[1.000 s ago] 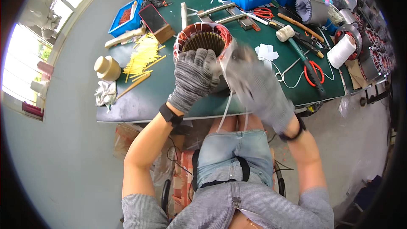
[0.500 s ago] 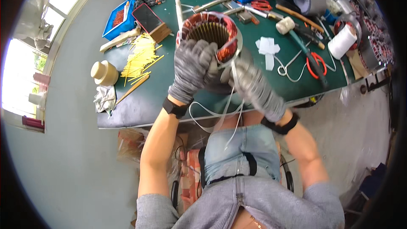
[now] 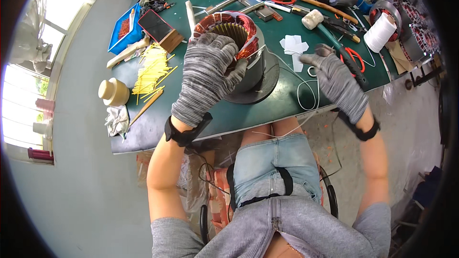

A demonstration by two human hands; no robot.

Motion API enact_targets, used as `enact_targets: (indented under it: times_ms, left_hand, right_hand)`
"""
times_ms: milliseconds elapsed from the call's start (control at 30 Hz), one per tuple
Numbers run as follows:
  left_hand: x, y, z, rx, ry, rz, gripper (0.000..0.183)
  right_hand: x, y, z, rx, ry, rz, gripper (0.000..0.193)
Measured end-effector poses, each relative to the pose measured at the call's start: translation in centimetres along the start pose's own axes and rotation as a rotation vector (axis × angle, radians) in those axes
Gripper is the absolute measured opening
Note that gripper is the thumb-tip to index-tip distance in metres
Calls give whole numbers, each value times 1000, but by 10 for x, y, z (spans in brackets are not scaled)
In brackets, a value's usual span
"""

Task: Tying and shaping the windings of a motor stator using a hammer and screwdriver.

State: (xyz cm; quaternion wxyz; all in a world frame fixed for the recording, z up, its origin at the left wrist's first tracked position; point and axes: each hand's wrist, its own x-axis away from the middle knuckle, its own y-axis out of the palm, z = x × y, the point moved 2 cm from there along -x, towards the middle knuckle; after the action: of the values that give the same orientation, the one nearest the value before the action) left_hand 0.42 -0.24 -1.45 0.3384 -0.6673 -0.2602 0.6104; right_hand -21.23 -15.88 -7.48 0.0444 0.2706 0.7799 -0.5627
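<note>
A motor stator (image 3: pixel 256 69) with copper-red windings and a grey metal body stands on a dark round base (image 3: pixel 270 86) close to the table's front edge. My left hand (image 3: pixel 208 74), in a grey striped glove, grips its near left rim, fingers over the windings and thumb at the near side. White cord (image 3: pixel 302 86) leads from the stator's right rim toward my right hand (image 3: pixel 337 79) and trails down past the table edge. This gloved hand is off to the right above the table, fingers bent together at the cord; the exact pinch is partly hidden.
Yellow strips (image 3: pixel 153 69), a cream spool (image 3: pixel 114 91) and a blue tray (image 3: pixel 125 31) lie left. To the right are white paper pieces (image 3: pixel 294 50), a mallet (image 3: pixel 313 19), red-handled scissors (image 3: pixel 356 61) and a white thread spool (image 3: pixel 380 33). More stators crowd the far right.
My right hand has drawn away from the stator to the right, and the white cord now stretches that way. My left hand stays on the rim, its thumb spread further out.
</note>
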Motion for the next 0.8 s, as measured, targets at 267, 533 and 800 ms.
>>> enact_targets:
  times_ms: [267,533,800]
  left_hand:
    - [-3,5,1,182,-280,-235,28]
    - [-5,2,-5,-278,-224,-468,62]
    - [17,-3,5,-511,-189,96,97]
  right_hand:
    - [-36,40,-84,-216,-42,481,28]
    - [-15,75,-74,-1496,527,355,26]
    - [-54,-7,-100,-762,-79,100,30]
